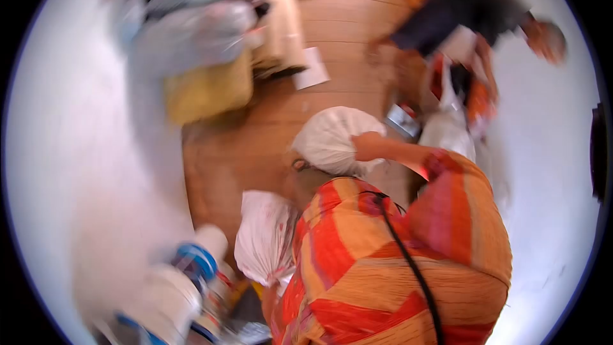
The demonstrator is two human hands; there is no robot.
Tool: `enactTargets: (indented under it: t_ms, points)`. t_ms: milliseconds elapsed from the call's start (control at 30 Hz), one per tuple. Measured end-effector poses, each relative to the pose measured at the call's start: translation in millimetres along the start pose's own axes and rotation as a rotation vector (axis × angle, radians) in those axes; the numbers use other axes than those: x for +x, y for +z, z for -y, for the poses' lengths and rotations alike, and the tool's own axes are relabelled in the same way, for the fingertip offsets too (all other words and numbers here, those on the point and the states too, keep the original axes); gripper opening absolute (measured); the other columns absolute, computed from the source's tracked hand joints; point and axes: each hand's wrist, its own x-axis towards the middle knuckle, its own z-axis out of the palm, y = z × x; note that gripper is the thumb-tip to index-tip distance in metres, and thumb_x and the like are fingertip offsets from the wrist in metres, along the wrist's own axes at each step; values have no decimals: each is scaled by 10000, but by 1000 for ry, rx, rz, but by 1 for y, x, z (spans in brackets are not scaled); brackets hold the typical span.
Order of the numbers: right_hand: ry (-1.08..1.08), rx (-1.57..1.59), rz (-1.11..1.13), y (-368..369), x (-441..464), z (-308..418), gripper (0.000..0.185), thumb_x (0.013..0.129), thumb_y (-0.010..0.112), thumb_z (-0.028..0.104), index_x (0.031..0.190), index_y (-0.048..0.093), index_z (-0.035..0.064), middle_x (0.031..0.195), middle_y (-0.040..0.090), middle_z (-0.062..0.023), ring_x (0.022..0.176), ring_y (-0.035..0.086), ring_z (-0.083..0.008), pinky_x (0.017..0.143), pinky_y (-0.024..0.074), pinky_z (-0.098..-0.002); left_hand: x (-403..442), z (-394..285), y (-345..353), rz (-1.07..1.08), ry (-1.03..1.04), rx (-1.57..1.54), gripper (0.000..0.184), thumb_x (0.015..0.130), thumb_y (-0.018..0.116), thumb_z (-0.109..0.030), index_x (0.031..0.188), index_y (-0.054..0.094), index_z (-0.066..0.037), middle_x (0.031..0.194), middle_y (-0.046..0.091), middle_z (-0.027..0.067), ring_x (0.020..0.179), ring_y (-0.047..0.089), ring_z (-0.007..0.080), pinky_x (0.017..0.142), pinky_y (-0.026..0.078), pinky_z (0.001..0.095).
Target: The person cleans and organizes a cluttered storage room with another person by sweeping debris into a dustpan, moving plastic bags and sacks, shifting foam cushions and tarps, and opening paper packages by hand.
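Right hand [366, 145] was closed on the gathered neck of a round, off-white cloth sack [324, 137], the landmark below. Its neck pointed right, its bulk bulged left; long axis ran roughly crosswise. Contact with the brown plank floor [348, 13] could not be told. Left hand [269, 297], partly hidden, gripped the bunched end of a longer, pinkish-white fabric bag [263, 233], nearer the body and left of the sack, long axis front to back, broad end pointing away. Beyond the sack lay a white paper sheet [314, 69]; beyond and right, a dark-clothed person [476, 13] bent over.
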Motion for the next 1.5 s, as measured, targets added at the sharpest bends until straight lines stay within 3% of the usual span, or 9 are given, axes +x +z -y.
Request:
enactTargets:
  t_ms: [167,233,467,500,567,700,800,1067,1500]
  points:
    - [-137,-269,125,-8,-2,24,558,691,556,281,1103,427,-72,925,571,-258,871,556,-381,758,440,-440,-110,93,97,22,-81,18,425,730,566,-446,787,645,-33,661,594,96,580,540,206,540,423,341]
    - [-172,-312,112,-2,-24,20,401,694,542,254,967,465,-29,894,559,-279,872,536,-410,762,415,-463,-144,105,120,116,20,147,472,828,392,-433,780,638,-34,795,615,199,703,596,342,643,463,416]
    - [-409,-535,-17,93,-67,112,329,641,563,232,854,466,0,775,563,-237,762,555,-386,668,429,-411,-142,264,162,-240,75,-12,368,777,419,-287,747,632,12,772,611,214,740,608,336,674,475,414]
    - [-452,-565,75,38,-13,129,326,646,561,229,854,463,-2,774,562,-237,763,553,-387,667,427,-411,-150,200,163,-217,-3,-49,368,777,419,-287,747,632,12,772,611,214,740,608,336,674,475,414]
    - [-478,-587,73,44,-31,156,322,652,558,227,853,459,-5,774,561,-237,764,551,-388,667,425,-412,-165,216,166,-175,111,64,335,759,437,-264,743,632,9,788,614,207,747,609,334,670,473,421]
    - [-564,-646,82,38,-29,184,297,677,511,212,863,444,-9,767,559,-261,755,545,-411,674,413,-426,-181,203,175,-193,-124,-274,328,728,466,-266,781,635,10,833,610,206,798,594,343,702,461,406]
    - [-706,-650,56,86,-64,208,306,680,515,246,859,434,10,730,551,-238,723,545,-396,653,410,-423,-173,281,202,-198,-90,-325,364,712,479,-297,796,632,23,852,605,218,820,589,343,722,452,395]
    - [-683,-631,137,73,-33,260,301,699,524,241,871,426,13,762,541,-239,747,532,-403,669,408,-417,-196,242,208,-266,-233,-489,360,707,491,-290,797,629,31,849,602,225,811,588,349,721,453,398]
    - [-1132,-985,377,152,12,473,263,705,556,213,893,457,58,799,564,-222,784,546,-384,679,421,-414,-200,202,228,-296,-463,-702,344,728,482,-265,807,615,42,829,602,230,790,594,359,711,469,412]
